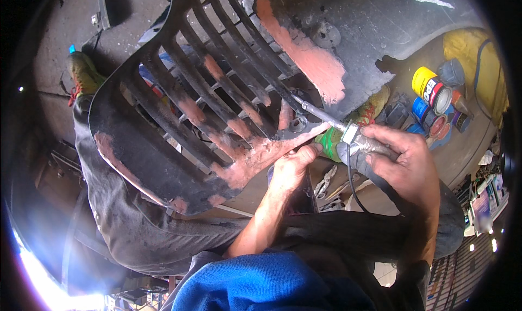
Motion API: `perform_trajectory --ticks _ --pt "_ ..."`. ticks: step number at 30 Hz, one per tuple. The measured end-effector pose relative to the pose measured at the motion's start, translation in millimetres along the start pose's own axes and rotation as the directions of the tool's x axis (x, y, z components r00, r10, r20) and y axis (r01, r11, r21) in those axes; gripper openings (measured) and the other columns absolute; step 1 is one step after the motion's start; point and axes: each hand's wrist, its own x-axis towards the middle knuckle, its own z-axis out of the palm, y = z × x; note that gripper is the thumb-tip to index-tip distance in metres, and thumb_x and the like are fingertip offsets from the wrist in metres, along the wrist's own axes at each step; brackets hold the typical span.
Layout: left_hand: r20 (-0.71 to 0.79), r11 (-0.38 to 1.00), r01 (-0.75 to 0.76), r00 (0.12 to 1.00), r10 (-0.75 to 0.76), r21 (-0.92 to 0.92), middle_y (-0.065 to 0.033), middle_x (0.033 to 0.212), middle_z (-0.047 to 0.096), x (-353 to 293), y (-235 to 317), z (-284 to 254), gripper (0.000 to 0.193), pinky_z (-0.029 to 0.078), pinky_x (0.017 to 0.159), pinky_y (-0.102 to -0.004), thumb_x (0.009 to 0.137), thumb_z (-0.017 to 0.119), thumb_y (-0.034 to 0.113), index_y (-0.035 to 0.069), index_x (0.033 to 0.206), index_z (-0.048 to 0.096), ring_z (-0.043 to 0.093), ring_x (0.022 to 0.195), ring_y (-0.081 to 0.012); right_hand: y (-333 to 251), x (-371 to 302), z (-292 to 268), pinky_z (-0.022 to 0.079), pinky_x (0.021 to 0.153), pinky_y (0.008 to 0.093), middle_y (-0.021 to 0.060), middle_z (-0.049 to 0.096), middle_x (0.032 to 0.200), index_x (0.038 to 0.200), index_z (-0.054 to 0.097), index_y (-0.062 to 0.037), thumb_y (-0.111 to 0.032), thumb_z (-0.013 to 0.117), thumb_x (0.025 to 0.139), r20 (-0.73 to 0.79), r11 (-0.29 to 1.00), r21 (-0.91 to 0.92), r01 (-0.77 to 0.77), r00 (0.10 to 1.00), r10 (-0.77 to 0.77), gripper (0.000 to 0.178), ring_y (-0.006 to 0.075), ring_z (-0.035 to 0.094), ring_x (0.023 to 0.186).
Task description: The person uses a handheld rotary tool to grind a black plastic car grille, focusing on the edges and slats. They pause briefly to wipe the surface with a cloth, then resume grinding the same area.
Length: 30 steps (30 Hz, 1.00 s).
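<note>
A black plastic bumper piece with a slatted grille (163, 109) lies across my lap, patched with pink filler along its slats and edges. At its lower right rim, my left hand (296, 164) is closed on the filler-coated edge with the thumb on top. My right hand (405, 153) is closed round a soldering-iron-like tool (321, 113) with a slim metal shaft, a pale fitting and a thin black cable. Its tip points up and left, at or very near the bar at the grille's right end. I cannot tell whether it touches.
To the right stand a yellow can (427, 85), a blue can (423, 108) and several small containers beside a yellow object (467, 44). A green tape-like ring (328, 143) sits behind my hands. My shoe (84, 74) shows at the left; papers and debris lie at the right.
</note>
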Motion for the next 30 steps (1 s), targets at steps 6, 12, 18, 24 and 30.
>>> perform_trajectory --ticks 6,12,18,24,30 --pt "-0.007 0.995 0.038 0.999 -0.037 0.089 -0.0078 0.136 0.061 0.4 -4.6 -6.3 0.051 0.039 0.109 -0.0322 0.086 0.070 0.007 0.001 0.136 0.065 0.055 0.123 -0.0198 -2.2 -0.3 3.9 0.056 0.080 0.0297 0.0176 0.075 0.101 0.119 0.068 0.0082 0.002 0.071 0.083 -0.012 1.000 -0.017 0.024 1.000 -0.024 0.037 0.0141 0.070 0.092" --pt "-0.006 0.998 0.004 1.000 -0.004 0.056 -0.0099 0.139 0.059 1.1 -8.6 -6.6 0.053 0.038 0.111 -0.0336 0.085 0.070 0.007 -0.001 0.137 0.063 0.054 0.125 -0.0213 -3.4 -6.7 -2.6 0.055 0.081 0.0300 0.0179 0.075 0.100 0.117 0.068 0.0081 0.002 0.070 0.081 -0.024 0.998 -0.045 0.043 0.999 -0.044 0.036 0.0148 0.070 0.091" --pt "-0.011 0.999 -0.034 0.999 0.034 0.019 -0.0120 0.141 0.057 1.5 -11.8 -6.0 0.056 0.037 0.113 -0.0350 0.084 0.070 0.006 -0.002 0.138 0.061 0.053 0.128 -0.0227 -8.2 -7.9 -5.9 0.055 0.080 0.0306 0.0182 0.075 0.099 0.116 0.069 0.0077 0.003 0.070 0.080 -0.015 0.997 -0.072 0.017 1.000 -0.019 0.037 0.0150 0.070 0.091" --pt "0.032 0.998 -0.058 0.998 0.058 0.017 -0.0123 0.148 0.051 2.6 -2.2 4.4 0.062 0.037 0.113 -0.0348 0.084 0.069 0.005 0.000 0.144 0.057 0.051 0.131 -0.0224 1.9 -2.0 0.0 0.056 0.080 0.0314 0.0191 0.075 0.101 0.117 0.068 0.0073 0.001 0.072 0.081 -0.026 0.996 -0.055 0.063 0.998 -0.064 0.037 0.0169 0.071 0.090" --pt "-0.010 0.997 -0.067 0.998 0.067 -0.042 -0.0143 0.136 0.062 1.7 -20.2 -9.6 0.052 0.038 0.114 -0.0379 0.083 0.073 0.005 -0.004 0.134 0.064 0.055 0.130 -0.0249 3.3 0.9 2.1 0.056 0.079 0.0307 0.0179 0.075 0.100 0.119 0.068 0.0069 0.001 0.072 0.082 -0.008 0.997 -0.042 0.069 0.998 -0.070 0.037 0.0152 0.071 0.090"
